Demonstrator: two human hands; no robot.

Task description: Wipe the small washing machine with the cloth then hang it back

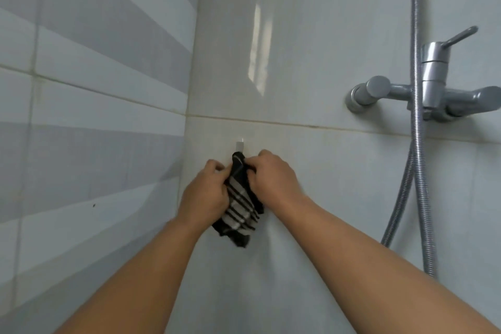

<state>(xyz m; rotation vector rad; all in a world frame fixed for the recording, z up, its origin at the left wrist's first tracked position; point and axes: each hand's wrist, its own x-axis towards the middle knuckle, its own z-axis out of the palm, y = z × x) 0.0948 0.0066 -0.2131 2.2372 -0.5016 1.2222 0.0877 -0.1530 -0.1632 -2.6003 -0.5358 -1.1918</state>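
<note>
A black cloth with white stripes (240, 206) hangs against the pale tiled wall, its top corner bunched right below a small metal wall hook (240, 146). My left hand (204, 194) grips the cloth's left edge near the top. My right hand (273, 177) pinches the upper part from the right side. Both hands are pressed close to the wall, with the cloth's lower end dangling free between my wrists. The washing machine is out of view.
A chrome shower mixer tap (431, 89) with a lever juts from the wall at the upper right. Its metal hose (416, 144) loops down beside it. A striped grey and white tiled wall (81, 116) closes the left side.
</note>
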